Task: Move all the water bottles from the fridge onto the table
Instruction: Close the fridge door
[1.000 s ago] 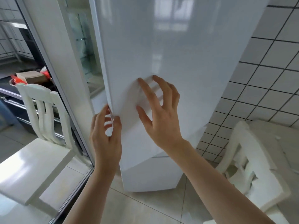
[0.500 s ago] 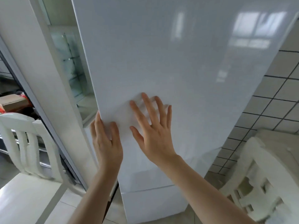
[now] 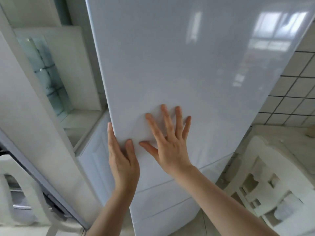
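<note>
The tall glossy white fridge door (image 3: 187,74) filled the centre of the view, from twelve o'clock down to about six. The right hand (image 3: 167,147) lay flat against the door face just below centre, fingers (image 3: 166,116) spread and extended, holding nothing. The left hand (image 3: 121,160), at about seven o'clock from the right hand and just beside it, was placed at the door's left edge: its thumb rested on the front face and its fingers wrapped round the edge out of sight, so it held the edge loosely rather than clenched. The door appeared closed or nearly so; the seam could not be judged. No water bottles were visible; the fridge interior was hidden. A white moulded chair (image 3: 265,181) stood at four o'clock against the cream tiled wall (image 3: 293,92), and another white chair back (image 3: 18,189) at eight o'clock.
</note>
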`<state>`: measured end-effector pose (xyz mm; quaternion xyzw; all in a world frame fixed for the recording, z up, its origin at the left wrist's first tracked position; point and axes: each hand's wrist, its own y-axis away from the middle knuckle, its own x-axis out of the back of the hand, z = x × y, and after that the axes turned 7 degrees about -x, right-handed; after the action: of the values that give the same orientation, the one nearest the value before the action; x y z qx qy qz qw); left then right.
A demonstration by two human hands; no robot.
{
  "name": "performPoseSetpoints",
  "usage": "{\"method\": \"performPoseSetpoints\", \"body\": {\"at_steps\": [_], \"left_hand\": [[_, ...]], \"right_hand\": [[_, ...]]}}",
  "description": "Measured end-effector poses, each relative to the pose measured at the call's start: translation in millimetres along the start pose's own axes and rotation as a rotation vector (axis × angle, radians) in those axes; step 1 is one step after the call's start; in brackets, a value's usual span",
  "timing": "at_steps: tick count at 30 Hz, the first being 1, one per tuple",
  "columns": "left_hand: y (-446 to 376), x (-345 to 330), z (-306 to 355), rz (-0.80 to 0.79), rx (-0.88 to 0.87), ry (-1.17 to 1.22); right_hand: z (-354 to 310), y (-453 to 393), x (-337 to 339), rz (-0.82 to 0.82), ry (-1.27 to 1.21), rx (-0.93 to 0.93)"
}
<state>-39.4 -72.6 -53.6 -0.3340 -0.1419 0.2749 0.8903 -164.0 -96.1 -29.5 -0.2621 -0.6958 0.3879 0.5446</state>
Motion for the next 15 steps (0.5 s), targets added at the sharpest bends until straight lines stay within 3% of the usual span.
{"method": "performPoseSetpoints", "body": {"at_steps": [15], "left_hand": [[-4,15,5,-0.099,0.006,0.197]], "right_hand": [[-11,-3,18,-0.065,-0.058,-0.072]]}}
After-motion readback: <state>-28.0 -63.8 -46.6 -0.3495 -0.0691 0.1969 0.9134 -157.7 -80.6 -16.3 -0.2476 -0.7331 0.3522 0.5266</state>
